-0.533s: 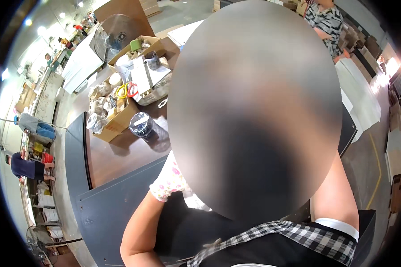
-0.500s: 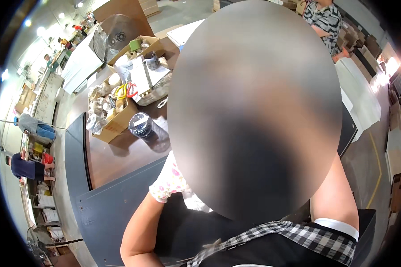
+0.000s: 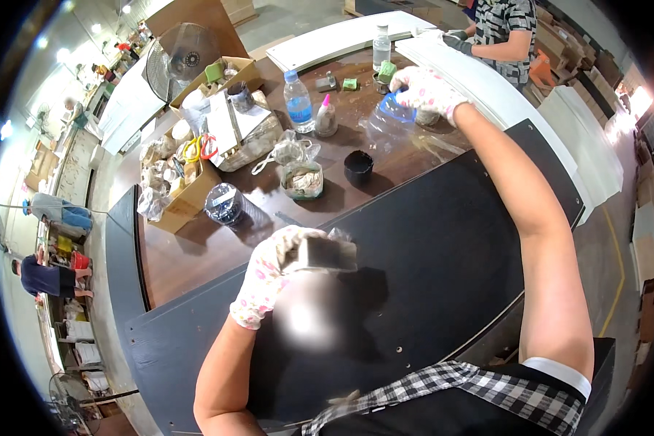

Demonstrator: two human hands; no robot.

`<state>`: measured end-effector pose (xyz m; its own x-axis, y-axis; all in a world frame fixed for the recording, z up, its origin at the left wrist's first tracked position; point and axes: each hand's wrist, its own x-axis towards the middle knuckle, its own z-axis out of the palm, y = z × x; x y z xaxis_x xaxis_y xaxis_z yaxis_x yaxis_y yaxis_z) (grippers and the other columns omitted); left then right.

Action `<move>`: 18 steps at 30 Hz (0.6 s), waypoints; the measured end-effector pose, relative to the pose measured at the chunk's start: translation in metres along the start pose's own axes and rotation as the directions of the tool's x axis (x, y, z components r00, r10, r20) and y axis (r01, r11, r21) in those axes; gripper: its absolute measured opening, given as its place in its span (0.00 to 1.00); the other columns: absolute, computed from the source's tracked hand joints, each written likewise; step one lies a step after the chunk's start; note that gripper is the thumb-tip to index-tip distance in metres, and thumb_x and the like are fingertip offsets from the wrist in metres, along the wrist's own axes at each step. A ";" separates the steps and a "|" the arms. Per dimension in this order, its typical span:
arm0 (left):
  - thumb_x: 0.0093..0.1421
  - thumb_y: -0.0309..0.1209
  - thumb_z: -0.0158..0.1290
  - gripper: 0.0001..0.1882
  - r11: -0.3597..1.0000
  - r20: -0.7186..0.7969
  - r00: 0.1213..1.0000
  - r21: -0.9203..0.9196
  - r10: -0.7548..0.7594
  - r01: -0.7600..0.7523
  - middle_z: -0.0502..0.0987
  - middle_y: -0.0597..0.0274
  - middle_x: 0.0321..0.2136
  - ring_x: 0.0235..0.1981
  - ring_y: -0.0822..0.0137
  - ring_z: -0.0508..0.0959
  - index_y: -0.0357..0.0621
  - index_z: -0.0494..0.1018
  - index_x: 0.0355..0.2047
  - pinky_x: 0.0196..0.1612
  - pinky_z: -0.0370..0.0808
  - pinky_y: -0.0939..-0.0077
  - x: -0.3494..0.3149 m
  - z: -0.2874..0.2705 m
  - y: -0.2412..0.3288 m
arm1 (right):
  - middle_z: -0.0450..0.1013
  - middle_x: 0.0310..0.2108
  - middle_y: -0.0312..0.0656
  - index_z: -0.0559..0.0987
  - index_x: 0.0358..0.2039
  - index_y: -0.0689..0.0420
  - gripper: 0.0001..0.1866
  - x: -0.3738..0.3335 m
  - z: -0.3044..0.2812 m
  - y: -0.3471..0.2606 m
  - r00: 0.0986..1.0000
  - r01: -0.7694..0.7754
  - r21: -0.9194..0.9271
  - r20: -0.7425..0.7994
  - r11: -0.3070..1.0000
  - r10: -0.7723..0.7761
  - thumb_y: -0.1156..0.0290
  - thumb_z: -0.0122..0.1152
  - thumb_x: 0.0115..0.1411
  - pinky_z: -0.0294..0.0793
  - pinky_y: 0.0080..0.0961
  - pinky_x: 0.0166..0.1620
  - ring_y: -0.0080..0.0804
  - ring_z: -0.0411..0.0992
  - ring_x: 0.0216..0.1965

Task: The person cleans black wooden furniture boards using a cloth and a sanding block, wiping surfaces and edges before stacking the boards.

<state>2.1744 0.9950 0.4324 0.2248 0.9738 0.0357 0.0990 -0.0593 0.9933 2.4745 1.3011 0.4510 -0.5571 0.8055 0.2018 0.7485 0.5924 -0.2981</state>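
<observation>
Floral white gloves cover both my hands. My left hand is closed around a grey rectangular block, held above a long black panel. A blurred patch covers part of the panel below that hand. Stretched out to the far right of the brown table, my right hand has its fingers curled down on a clear plastic container with a blue rim. Close to those fingers is a green sponge piece. A round tin stands partly hidden beneath the hand.
On the brown table stand a water bottle, a pink-tipped squeeze bottle, a black cup, a tub and a wrapped roll. Cluttered cardboard boxes sit left. Across the table, a gloved person works at white panels.
A large blur that covered my hands and much of the table has shrunk to a small patch. Both hands, the grey block and the tabletop items now show.
</observation>
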 end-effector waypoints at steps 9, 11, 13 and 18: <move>0.58 0.21 0.57 0.14 0.995 -0.306 0.948 -0.083 -0.086 0.064 0.79 0.63 0.35 0.34 0.75 0.78 0.36 0.74 0.46 0.38 0.78 0.80 0.088 -0.028 -0.012 | 0.75 0.43 0.46 0.81 0.42 0.52 0.18 -0.012 0.081 0.004 0.983 0.109 -0.277 0.174 0.955 -0.062 0.62 0.66 0.51 0.73 0.39 0.52 0.45 0.73 0.49; 0.57 0.19 0.57 0.10 0.992 -0.280 0.951 -0.040 -0.130 0.124 0.79 0.65 0.33 0.32 0.75 0.77 0.37 0.75 0.40 0.35 0.76 0.79 0.100 -0.034 -0.040 | 0.74 0.44 0.46 0.80 0.44 0.52 0.21 -0.015 0.075 -0.028 0.958 0.263 -0.281 0.191 0.923 -0.215 0.58 0.67 0.51 0.72 0.41 0.52 0.46 0.73 0.50; 0.57 0.19 0.57 0.10 0.977 -0.205 0.964 -0.161 -0.171 0.139 0.79 0.65 0.33 0.31 0.76 0.77 0.37 0.75 0.40 0.34 0.76 0.80 0.095 -0.035 -0.070 | 0.75 0.44 0.46 0.81 0.43 0.53 0.21 -0.009 0.088 -0.055 0.871 0.409 -0.090 0.334 0.908 -0.359 0.55 0.67 0.51 0.73 0.42 0.51 0.46 0.73 0.50; 0.56 0.19 0.57 0.07 0.954 -0.125 0.949 0.049 -0.288 0.296 0.78 0.67 0.29 0.27 0.79 0.75 0.38 0.76 0.37 0.30 0.73 0.83 0.097 -0.026 -0.062 | 0.80 0.39 0.47 0.82 0.42 0.54 0.25 0.004 0.122 -0.071 0.783 0.379 -0.204 0.591 0.903 -0.195 0.53 0.73 0.46 0.77 0.43 0.45 0.48 0.78 0.44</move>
<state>2.1649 1.0988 0.3774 0.0640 0.9690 -0.2386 0.2085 0.2208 0.9528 2.3756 1.2607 0.3590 -0.7945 0.5066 -0.3349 0.5383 0.8428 -0.0021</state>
